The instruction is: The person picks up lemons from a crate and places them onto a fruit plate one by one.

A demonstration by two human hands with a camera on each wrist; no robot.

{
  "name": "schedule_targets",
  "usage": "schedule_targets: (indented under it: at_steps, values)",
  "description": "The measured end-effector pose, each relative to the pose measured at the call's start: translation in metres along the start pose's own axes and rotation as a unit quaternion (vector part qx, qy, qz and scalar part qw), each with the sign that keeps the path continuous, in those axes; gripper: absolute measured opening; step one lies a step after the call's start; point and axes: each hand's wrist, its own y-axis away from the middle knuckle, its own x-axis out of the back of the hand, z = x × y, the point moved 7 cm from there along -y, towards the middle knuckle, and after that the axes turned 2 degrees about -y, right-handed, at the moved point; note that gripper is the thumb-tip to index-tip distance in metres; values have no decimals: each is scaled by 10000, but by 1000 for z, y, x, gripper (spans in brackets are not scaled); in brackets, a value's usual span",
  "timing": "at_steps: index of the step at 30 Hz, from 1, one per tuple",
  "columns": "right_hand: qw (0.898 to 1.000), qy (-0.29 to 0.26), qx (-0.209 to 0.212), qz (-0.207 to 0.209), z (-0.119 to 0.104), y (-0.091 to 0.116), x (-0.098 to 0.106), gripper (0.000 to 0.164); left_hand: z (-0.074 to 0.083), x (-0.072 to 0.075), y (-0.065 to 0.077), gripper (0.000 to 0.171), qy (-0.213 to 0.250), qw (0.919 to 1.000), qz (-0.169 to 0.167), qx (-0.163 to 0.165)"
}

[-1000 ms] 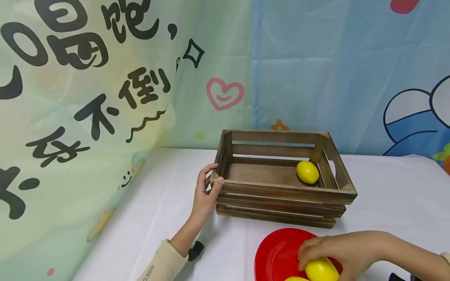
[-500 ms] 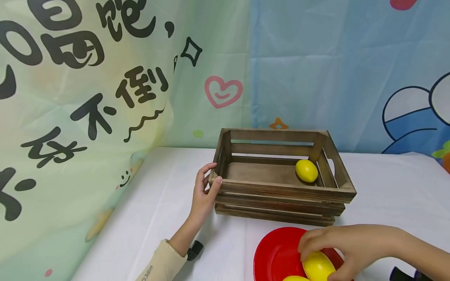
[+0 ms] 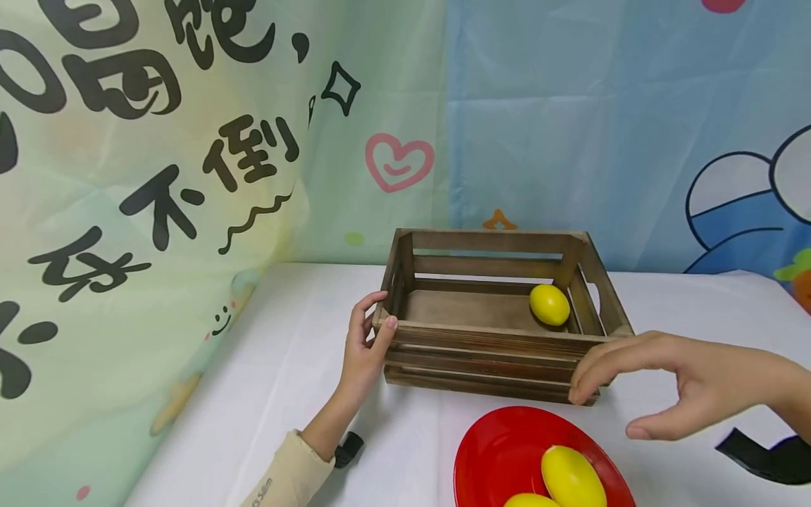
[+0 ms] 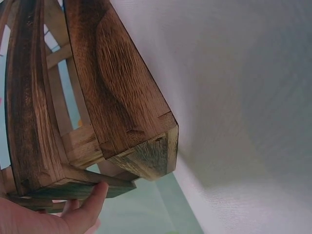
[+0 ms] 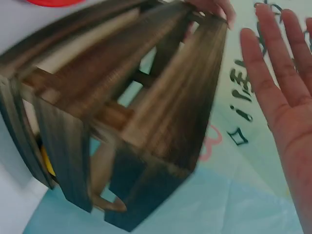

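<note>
A slatted wooden crate [image 3: 481, 350] stands at the back of the table with one yellow lemon [image 3: 550, 305] inside, near its right end. My left hand [image 3: 362, 355] grips the crate's left end; in the left wrist view the thumb [image 4: 100, 195] lies against a slat. On the red plate [image 3: 484, 458] in front of the crate lie two more lemons, one whole in view [image 3: 573, 479] and one cut off by the frame's lower edge. My right hand [image 3: 697, 384] hovers right of the plate, overlapping the crate's front right corner. It holds nothing, and its fingers [image 5: 287, 87] are extended.
A white cloth [image 3: 304, 310] covers the table. Behind it hangs a printed fabric backdrop [image 3: 538, 141], close to the crate's far side. A black strap [image 3: 760, 458] shows below the right wrist.
My right hand has let go of the lemon on the plate and moved up and right, away from it. The left hand keeps its hold on the crate. The head view has shifted slightly.
</note>
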Motion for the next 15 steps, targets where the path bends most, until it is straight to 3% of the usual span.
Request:
schedule_targets:
  at_steps: [5,11,15]
  values:
    - [9949,344,730,611,-3,-4,30,70,0,2,-1,43,-17,10000,4,4]
    - [9896,528,427,1272,14,-9,62,71,0,2,-2,43,33,10000,13,-30]
    - [9889,457,195,1399,31,-10,80,67,-2,1,-1,42,55,10000,-25,-45]
